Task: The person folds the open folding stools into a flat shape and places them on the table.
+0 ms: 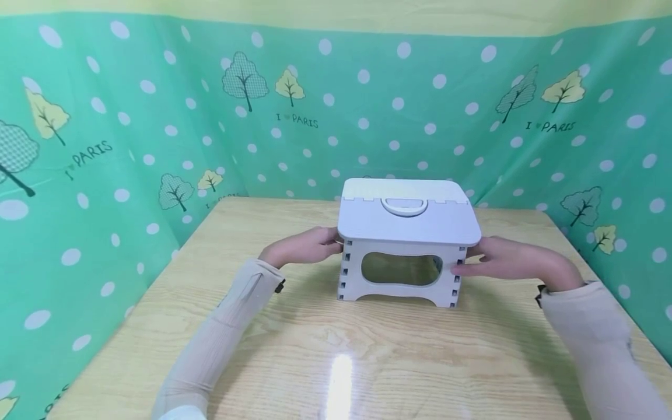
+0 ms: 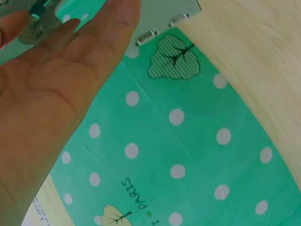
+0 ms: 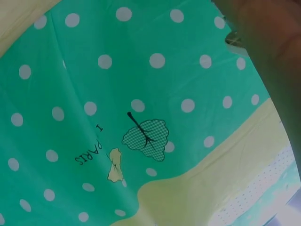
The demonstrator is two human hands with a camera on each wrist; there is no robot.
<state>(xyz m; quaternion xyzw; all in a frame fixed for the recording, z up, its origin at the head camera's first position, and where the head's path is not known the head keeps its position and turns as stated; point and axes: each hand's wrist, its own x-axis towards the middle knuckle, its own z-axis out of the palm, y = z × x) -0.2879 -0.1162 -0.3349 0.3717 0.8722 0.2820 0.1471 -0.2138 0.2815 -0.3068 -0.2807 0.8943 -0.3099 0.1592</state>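
Observation:
A pale folding step stool [image 1: 406, 227] stands upright and unfolded on the table, with a carry handle in its top and an oval opening in its front panel. At its left side, just under the edge of the top, my left hand [image 1: 307, 245] touches it; in the left wrist view the fingers lie fairly straight along the panel [image 2: 160, 19]. My right hand [image 1: 504, 259] holds the stool's right side, the thumb over the front leg's edge. The other fingertips are hidden beneath the top and behind the side.
The wood-grain table [image 1: 262, 350] carries the stool near its back edge. Green dotted cloth [image 1: 362, 111] printed with trees encloses the table at the back and both sides. A bright light reflection lies on the tabletop toward the front.

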